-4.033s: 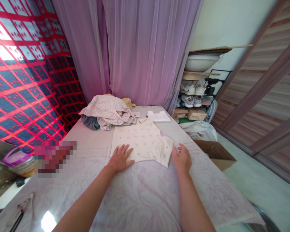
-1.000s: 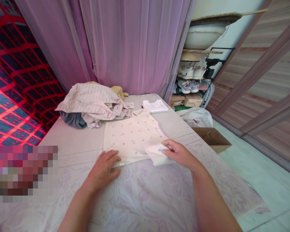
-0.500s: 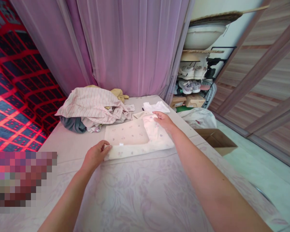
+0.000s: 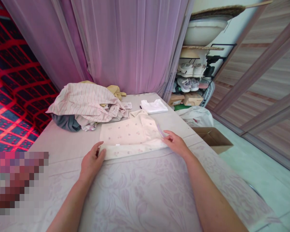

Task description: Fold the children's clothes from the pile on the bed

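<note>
A cream garment (image 4: 125, 132) with small scattered prints lies partly folded on the bed, a strip turned over along its near side and a small white tag showing at that fold. At its near left corner, my left hand (image 4: 93, 161) is closed with thumb and fingers on the edge of the cloth. My right hand (image 4: 175, 143) pinches the near right corner, its fingertips partly hidden against the fabric. Beyond the garment sits a folded white cloth (image 4: 154, 106).
A heap of clothes with a striped pink piece (image 4: 84, 100) on top lies at the far left of the bed (image 4: 135, 193). A purple curtain (image 4: 125, 48) hangs behind. Right of the bed are an open cardboard box (image 4: 212, 138) and a shoe rack (image 4: 190, 75).
My right hand has moved toward me from the garment's far right part to its near right corner. The right part now lies flatter. My left hand stays at the left corner.
</note>
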Demonstrator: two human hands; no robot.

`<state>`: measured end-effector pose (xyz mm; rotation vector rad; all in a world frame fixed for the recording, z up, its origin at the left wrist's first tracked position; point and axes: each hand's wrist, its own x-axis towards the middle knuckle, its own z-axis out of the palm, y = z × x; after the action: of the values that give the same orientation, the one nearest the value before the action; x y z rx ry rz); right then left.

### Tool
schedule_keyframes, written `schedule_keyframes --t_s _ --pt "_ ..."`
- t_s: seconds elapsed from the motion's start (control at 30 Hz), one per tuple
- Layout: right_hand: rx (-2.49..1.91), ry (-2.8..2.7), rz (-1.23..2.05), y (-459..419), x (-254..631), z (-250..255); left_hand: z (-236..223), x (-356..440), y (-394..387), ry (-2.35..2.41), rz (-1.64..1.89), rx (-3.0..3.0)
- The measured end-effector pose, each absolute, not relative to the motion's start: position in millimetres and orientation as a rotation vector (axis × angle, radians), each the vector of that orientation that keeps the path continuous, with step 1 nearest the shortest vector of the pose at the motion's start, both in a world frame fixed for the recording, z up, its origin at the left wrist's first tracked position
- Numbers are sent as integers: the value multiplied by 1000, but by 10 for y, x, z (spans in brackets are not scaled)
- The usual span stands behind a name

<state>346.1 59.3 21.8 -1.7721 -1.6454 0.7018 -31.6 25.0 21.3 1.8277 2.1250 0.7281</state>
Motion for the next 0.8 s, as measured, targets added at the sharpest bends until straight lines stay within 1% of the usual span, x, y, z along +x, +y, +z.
schedule_keyframes --t_s 0.1,0.27,0.3,0.33,0.43,0.5,0.67,0.73,0.8 --pt "-1777 -1632 744 611 3424 201 190 -300 232 2139 745 1847" --pt "-1886 -1673 442 984 3329 402 192 -297 227 2179 737 1840" --pt "-1875 -1656 439 1109 3293 449 193 -298 229 2181 735 1837" --pt "-1856 -1603 492 1241 3249 487 193 -300 231 2180 735 1835" --pt "-1828 -1356 833 1609 3087 540 184 -308 236 2169 736 1827" --pt "-1813 -1293 946 1773 2982 544 171 -314 237 2157 746 1813" --pt "-1709 -1304 966 1967 2846 604 120 -329 229 2118 805 1762" --pt "-1612 -1350 877 2057 2817 615 103 -332 229 2113 828 1743" --pt "-1585 -1442 718 2160 2785 562 94 -333 233 2108 855 1729"
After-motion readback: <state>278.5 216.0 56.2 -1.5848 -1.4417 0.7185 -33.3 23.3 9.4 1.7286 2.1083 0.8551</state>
